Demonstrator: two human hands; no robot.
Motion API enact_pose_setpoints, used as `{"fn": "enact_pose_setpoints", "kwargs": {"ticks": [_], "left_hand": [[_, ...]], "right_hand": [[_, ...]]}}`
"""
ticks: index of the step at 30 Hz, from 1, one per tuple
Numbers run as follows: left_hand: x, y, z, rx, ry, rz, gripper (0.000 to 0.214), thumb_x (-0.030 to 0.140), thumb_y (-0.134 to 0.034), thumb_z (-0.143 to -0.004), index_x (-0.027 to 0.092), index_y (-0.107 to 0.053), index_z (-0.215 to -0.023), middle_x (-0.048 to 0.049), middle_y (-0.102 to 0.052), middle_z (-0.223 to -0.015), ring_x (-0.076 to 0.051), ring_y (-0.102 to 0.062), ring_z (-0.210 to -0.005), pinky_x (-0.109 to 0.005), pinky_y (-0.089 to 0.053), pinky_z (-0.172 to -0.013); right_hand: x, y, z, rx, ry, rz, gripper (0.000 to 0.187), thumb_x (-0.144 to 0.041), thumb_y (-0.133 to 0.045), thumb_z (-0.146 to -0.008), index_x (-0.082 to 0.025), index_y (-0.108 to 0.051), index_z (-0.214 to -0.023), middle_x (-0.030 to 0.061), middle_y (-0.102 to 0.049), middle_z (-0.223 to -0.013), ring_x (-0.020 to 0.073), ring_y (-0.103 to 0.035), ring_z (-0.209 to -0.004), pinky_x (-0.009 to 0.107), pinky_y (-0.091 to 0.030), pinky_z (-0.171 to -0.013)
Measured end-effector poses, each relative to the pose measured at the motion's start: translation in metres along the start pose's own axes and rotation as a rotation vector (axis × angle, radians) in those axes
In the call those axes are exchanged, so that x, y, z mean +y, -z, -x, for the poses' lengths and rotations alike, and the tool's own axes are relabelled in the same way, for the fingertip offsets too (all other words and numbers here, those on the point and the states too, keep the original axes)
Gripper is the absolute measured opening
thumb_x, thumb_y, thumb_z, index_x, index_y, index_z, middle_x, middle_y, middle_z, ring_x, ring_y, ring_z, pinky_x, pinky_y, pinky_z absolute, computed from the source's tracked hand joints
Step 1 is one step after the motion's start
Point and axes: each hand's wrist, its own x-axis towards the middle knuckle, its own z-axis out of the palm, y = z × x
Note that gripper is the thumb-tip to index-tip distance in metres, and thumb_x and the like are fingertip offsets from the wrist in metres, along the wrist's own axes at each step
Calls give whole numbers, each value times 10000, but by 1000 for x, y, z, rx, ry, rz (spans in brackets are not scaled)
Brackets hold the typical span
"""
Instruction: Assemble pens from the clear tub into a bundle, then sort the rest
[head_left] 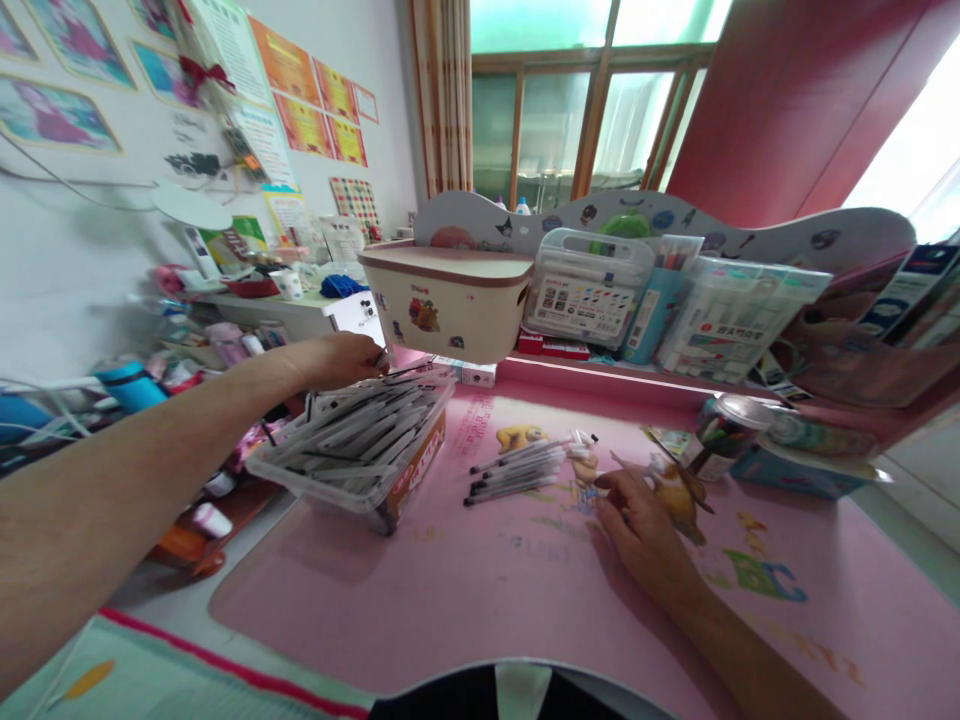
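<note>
My left hand (341, 360) reaches out over the far edge of a clear box (360, 440) filled with several white pens. Its fingers are curled at the box's back rim, pinching what looks like a pen. My right hand (637, 520) rests on the pink desk mat (487, 580), fingers bent down near a small item I cannot make out. A loose row of white pens (517, 470) lies on the mat just left of that hand.
A cream storage bin (450, 300) stands on the raised shelf at the back, beside marker sets (585, 290) and a clear case (742, 310). A tin of pencils (724, 430) sits at the right. Cluttered shelves fill the left side.
</note>
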Motion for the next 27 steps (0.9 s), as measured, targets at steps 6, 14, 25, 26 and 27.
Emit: {"fn": "enact_pose_setpoints", "kwargs": {"ticks": [6, 14, 25, 26, 27], "left_hand": [[1, 17, -13, -348, -105, -46, 130, 23, -596, -793, 94, -668, -713, 101, -584, -526, -71, -426, -524, -116, -304, -606], [7, 19, -11, -435, -89, -84, 103, 1, -605, -789, 76, -676, -793, 51, -678, -661, -80, -478, -610, -131, -319, -691], [3, 23, -11, -426, -82, -130, 116, 57, -592, -829, 89, -704, -827, 49, -696, -689, -73, -447, -636, -114, -256, -665], [3, 24, -10, -432, -87, -127, 129, 35, -587, -816, 91, -702, -835, 60, -694, -689, -68, -446, -633, -107, -252, -654], [2, 26, -9, -436, -92, -123, 155, 11, -574, -806, 92, -699, -847, 72, -693, -692, -62, -448, -633, -99, -250, -648]], "right_hand": [[-2, 1, 0, -18, -11, 1, 182, -291, -460, -878, -194, -577, -978, 48, -579, -878, 214, -558, -785, 356, -436, -709], [-4, 2, 0, -7, 5, 21, 168, -274, -463, -865, -204, -584, -957, 45, -592, -872, 211, -568, -777, 352, -434, -717], [-7, 3, 0, -18, 5, 22, 174, -270, -452, -856, -203, -576, -957, 48, -597, -869, 213, -570, -776, 360, -434, -719], [-7, 3, 1, -20, 3, 24, 173, -270, -452, -856, -203, -574, -959, 46, -594, -865, 212, -568, -774, 361, -434, -719], [-7, 3, 1, -22, 1, 25, 174, -269, -452, -856, -204, -573, -962, 44, -592, -860, 212, -566, -772, 361, -434, -719]]}}
